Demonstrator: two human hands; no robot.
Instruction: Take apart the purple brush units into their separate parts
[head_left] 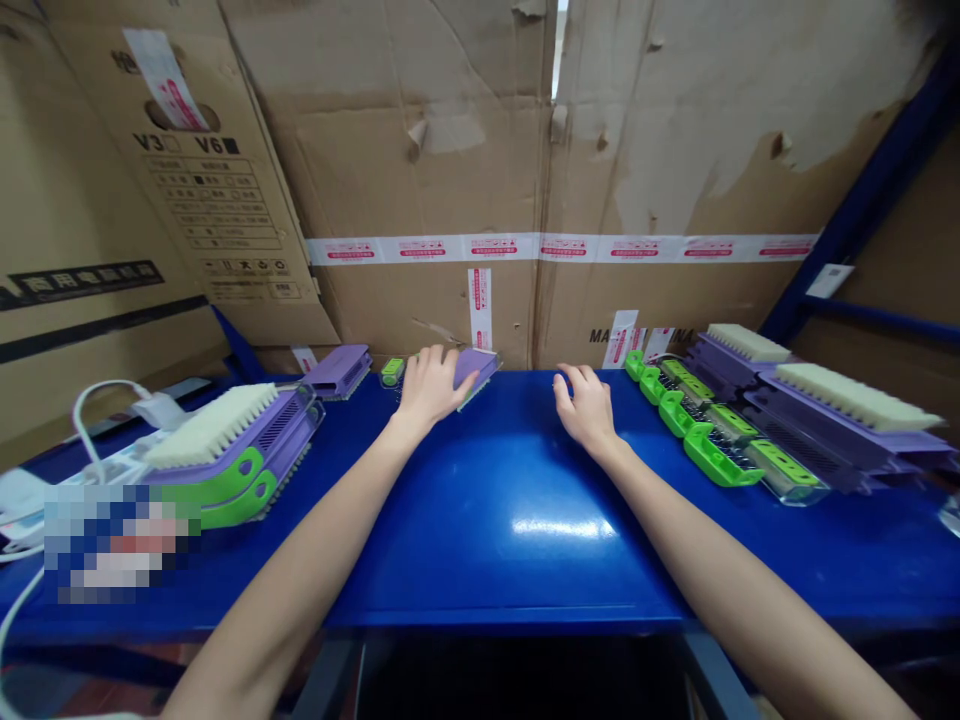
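Observation:
My left hand (433, 386) is at the back of the blue table, its thumb and fingers around a purple plastic housing (475, 366) with a green lower edge. The hand covers part of that housing. To the right, my right hand (585, 405) hovers over the table, fingers slightly bent and apart, holding nothing. Behind my left hand sits a small green-topped clear piece (392, 371). Another purple housing (339, 371) lies left of it. Right of my right hand, a row of bright green plastic pieces (701, 442) stands alongside clear, green-topped pieces (784, 470) with metal pins.
Purple housings with cream bristle blocks (855, 395) are stacked at the right. At the left, a purple-and-green brush stack (247, 450) stands near a power strip with white cables (96, 440). Cardboard (420, 180) walls the back, and a blue frame post (847, 200) rises on the right.

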